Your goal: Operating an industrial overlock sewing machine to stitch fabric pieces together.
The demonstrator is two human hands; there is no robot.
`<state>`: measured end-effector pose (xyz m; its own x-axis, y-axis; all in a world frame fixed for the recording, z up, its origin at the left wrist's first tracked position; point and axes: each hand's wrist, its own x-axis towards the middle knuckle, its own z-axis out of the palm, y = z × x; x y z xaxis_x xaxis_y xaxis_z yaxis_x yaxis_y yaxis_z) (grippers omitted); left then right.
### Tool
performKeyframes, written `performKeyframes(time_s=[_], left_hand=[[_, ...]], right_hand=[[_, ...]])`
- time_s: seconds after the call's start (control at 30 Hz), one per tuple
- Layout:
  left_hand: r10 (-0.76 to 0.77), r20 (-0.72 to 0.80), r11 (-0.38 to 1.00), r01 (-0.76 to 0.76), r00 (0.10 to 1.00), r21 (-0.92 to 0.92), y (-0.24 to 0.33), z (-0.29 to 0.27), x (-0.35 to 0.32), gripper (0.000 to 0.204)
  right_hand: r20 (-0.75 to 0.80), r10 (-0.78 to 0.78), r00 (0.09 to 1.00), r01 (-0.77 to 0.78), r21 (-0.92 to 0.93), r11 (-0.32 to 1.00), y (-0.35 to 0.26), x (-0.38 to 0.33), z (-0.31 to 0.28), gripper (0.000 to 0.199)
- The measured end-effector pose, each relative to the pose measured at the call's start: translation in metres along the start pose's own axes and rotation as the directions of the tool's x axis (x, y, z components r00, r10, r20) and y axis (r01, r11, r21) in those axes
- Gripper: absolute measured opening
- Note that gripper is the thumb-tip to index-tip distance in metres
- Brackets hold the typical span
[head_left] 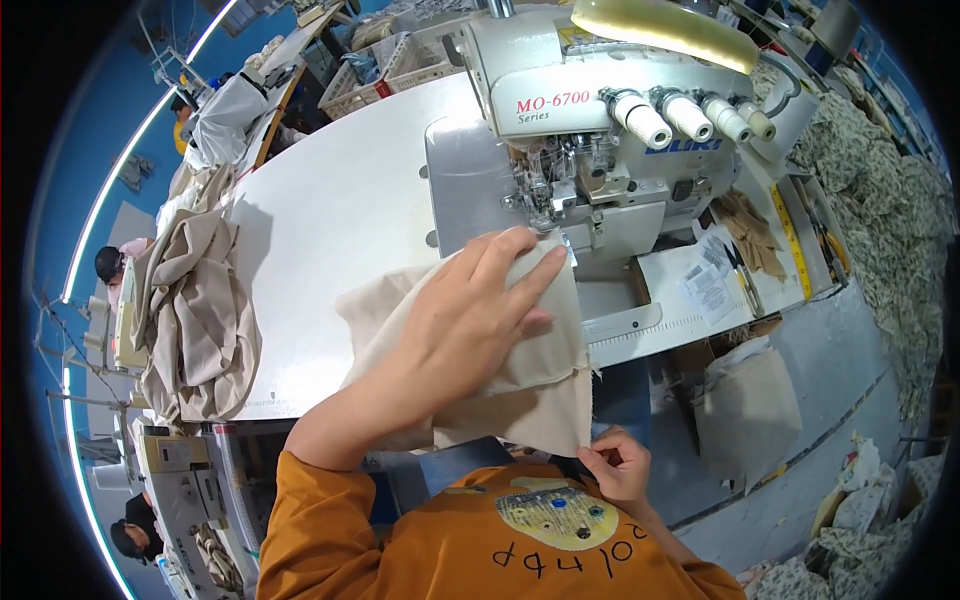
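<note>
A piece of beige fabric (535,405) runs from the needle area of a white overlock sewing machine (550,60) down over the table's front edge. My left hand (455,315) lies on top of it, palm down, with fingers stretched toward the presser foot (545,215). Close to my body, my right hand (622,470) pinches the lower right corner of the same fabric. Its right edge is drawn fairly straight between that hand and the machine. The cloth directly under my left palm is hidden.
A heap of beige cloth (195,310) hangs over the white table's (330,200) left end. Right of the machine lie scissors (742,275), paper labels (708,290), a yellow tape measure (790,240) and brown cloth scraps (750,232). Patterned fabric (880,200) piles up at far right.
</note>
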<state>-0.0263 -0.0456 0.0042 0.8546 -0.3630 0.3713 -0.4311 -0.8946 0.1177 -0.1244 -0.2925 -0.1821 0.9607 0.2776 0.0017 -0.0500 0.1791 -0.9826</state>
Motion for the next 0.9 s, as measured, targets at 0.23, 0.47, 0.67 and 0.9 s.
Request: performKeyframes(time_s=[0.23, 0.47, 0.67, 0.9], left_hand=[[-0.018, -0.204, 0.995, -0.003, 0.979, -0.099, -0.017, 0.013, 0.000, 0.041], [-0.314, 0.040, 0.869, 0.304, 0.949, -0.390, -0.032, -0.009, -0.012, 0.022], [-0.304, -0.024, 0.648, 0.188, 0.952, -0.738, -0.041, -0.025, -0.031, 0.024], [0.188, -0.038, 0.970, -0.192, 0.981, -0.147, -0.050, -0.070, -0.058, 0.065]], right_hand=[[-0.089, -0.160, 0.983, 0.148, -0.131, 0.980, 0.001, 0.004, -0.002, 0.015], [-0.159, -0.330, 0.931, 0.258, -0.353, 0.899, -0.002, 0.008, -0.004, 0.013], [-0.175, -0.331, 0.927, 0.257, -0.345, 0.903, -0.020, 0.019, -0.009, 0.014], [-0.012, -0.507, 0.862, 0.422, -0.538, 0.730, -0.076, 0.046, -0.029, 0.014]])
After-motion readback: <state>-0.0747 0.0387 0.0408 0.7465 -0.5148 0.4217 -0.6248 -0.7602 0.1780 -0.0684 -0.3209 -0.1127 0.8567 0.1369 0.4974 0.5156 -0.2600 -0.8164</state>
